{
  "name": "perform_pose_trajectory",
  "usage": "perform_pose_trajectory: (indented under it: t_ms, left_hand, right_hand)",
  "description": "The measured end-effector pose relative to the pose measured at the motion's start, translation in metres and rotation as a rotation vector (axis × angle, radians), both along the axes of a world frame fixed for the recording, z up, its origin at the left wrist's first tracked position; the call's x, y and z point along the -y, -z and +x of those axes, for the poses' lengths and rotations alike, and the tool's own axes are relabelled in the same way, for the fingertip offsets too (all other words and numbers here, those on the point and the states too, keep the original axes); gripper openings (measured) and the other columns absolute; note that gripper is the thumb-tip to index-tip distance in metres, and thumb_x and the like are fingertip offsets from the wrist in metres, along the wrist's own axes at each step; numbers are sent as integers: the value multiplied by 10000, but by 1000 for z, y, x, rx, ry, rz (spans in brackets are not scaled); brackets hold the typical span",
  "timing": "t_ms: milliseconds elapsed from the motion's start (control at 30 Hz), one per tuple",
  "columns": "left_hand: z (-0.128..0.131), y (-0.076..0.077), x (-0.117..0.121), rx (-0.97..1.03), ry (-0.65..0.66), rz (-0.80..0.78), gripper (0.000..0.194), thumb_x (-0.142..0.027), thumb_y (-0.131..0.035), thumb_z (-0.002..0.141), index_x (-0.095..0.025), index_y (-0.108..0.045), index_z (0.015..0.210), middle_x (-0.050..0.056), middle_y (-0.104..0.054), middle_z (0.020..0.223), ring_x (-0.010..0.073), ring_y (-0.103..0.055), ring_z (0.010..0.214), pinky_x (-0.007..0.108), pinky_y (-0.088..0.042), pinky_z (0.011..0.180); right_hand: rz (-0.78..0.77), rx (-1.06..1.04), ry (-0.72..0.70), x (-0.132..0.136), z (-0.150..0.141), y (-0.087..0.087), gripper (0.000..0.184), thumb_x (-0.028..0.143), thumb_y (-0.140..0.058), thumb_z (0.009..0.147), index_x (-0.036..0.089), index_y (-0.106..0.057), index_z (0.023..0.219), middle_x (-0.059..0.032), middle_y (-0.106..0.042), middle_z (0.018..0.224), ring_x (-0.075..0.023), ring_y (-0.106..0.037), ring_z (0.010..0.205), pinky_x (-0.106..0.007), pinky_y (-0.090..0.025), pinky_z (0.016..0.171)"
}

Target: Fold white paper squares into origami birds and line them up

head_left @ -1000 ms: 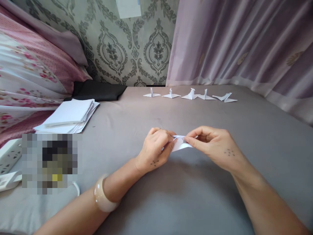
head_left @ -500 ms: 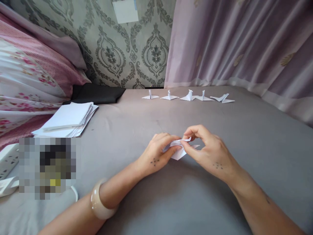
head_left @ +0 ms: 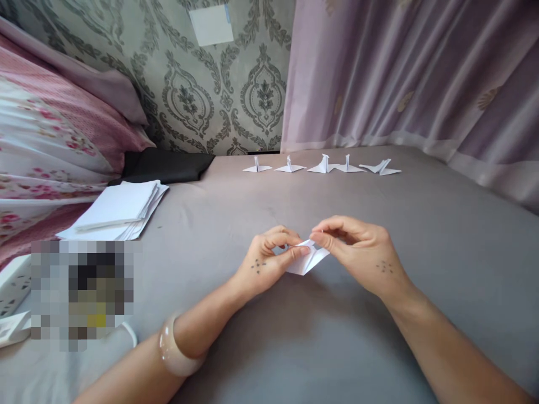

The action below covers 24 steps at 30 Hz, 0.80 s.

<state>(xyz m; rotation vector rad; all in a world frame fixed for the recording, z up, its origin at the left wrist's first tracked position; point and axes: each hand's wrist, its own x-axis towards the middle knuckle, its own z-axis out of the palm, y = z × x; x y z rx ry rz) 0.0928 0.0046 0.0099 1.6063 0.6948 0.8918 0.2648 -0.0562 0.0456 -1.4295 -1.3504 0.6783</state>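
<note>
A small piece of folded white paper (head_left: 304,264) is held between my two hands above the grey sheet. My left hand (head_left: 269,261) pinches its left side, thumb lying across the front face. With thumb and forefinger, my right hand (head_left: 357,247) grips an upper tip of the folded paper. Part of the paper is hidden behind the fingers. A light bangle circles my left forearm. Beyond my hands, several white paper cranes (head_left: 324,165) stand in a row at the far side.
A stack of white paper (head_left: 118,205) lies at the left, in front of a black folded item (head_left: 164,165). Nearer on the left are a white power strip (head_left: 14,286) and a blurred-out patch. A lilac curtain (head_left: 357,84) hangs at the right, beside a patterned wall.
My right fingers have closed more tightly on the paper's upper tip. My left thumb has shifted along the paper, which now shows more of its flat face. The view has tilted slightly.
</note>
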Motion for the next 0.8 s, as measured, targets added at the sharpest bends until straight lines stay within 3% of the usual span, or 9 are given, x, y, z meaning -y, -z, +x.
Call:
perform_pose_trajectory:
  t_ms: [100,200,333,467,600,800]
  left_hand:
    - [3,1,2,104,-92,-243,162,-341,-739,775,-179,-747,782,24,-683,784,127,-590,717,257,-449,684]
    - [7,5,0,260,-147,-391,180,-347,-758,757,-180,-752,823,30,-718,819,134,-615,756,272,-471,747]
    - [9,10,-2,361,-177,-448,198,-346,-773,744,-172,-747,836,34,-724,840,129,-624,770,276,-474,772]
    - [10,9,-1,368,-139,-510,189,-316,-788,723,-161,-734,818,28,-715,805,114,-615,715,270,-472,734]
    - [10,6,1,343,-100,-532,193,-281,-822,669,-146,-707,745,24,-704,751,121,-619,686,284,-480,719]
    - [10,7,0,328,-167,-524,183,-269,-835,642,-151,-696,648,4,-688,670,110,-603,647,281,-471,710]
  right_hand:
    - [12,-210,46,-5,1,5,353,512,-628,836,226,-673,1038,-61,-717,994,-190,-667,900,-339,-544,802]
    - [-26,-196,36,-7,-3,11,393,520,-651,813,201,-648,1041,-91,-700,1039,-212,-657,954,-365,-545,824]
    - [-36,-43,1,-5,-17,17,288,420,-682,800,208,-626,987,-60,-692,981,-188,-651,872,-347,-532,796]
    - [-80,10,53,-4,-22,20,185,370,-628,826,207,-656,909,-38,-698,883,-169,-642,760,-323,-519,719]
    - [-99,-37,30,-6,-18,23,211,403,-617,839,206,-671,891,-27,-701,837,-162,-634,726,-297,-507,670]
    - [-117,-71,-42,-4,-21,23,320,461,-678,797,211,-655,995,-42,-707,933,-172,-650,779,-291,-522,678]
